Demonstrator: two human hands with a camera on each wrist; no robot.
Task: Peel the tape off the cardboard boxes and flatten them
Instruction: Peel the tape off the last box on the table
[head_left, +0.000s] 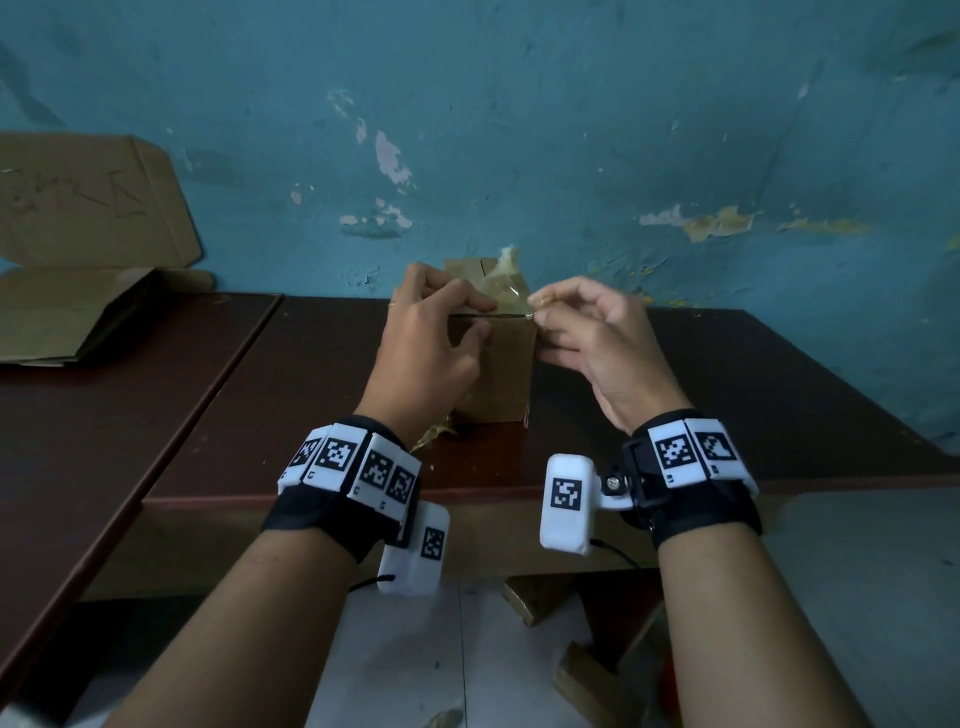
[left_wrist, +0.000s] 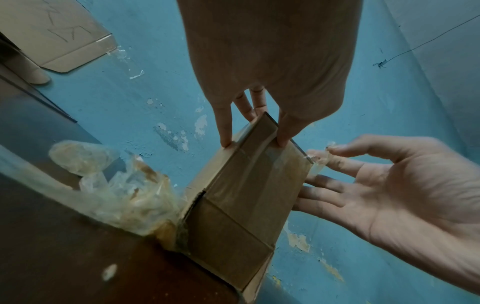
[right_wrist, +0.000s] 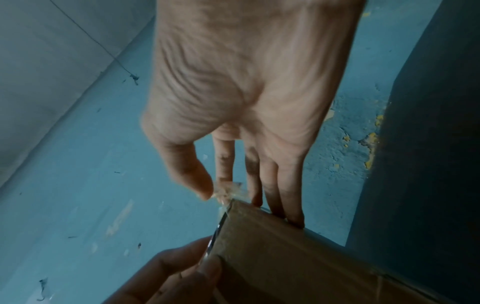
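The box (head_left: 496, 364) stands between both hands. The left hand (head_left: 434, 338) grips its top edge. The right hand (head_left: 592, 332) pinches a bit of tape (right_wrist: 227, 190) at the corner. The tape looks thin, so a hard pull might snap it.

Left hand (head_left: 431, 332): forearm extended forward, wrist banded with black strap and white marker blocks; back of hand up, thumb and fingers curled over the top edge of the cardboard box (head_left: 493, 374), fingertips (left_wrist: 226, 142) pressing its top face.

Right hand (head_left: 597, 338): forearm extended forward, wrist likewise banded; palm turned inward, thumb and forefinger pinching a scrap of tape (right_wrist: 227, 190) at the box's top corner, remaining fingers (right_wrist: 294, 214) nearly straight, tips against the box's side.
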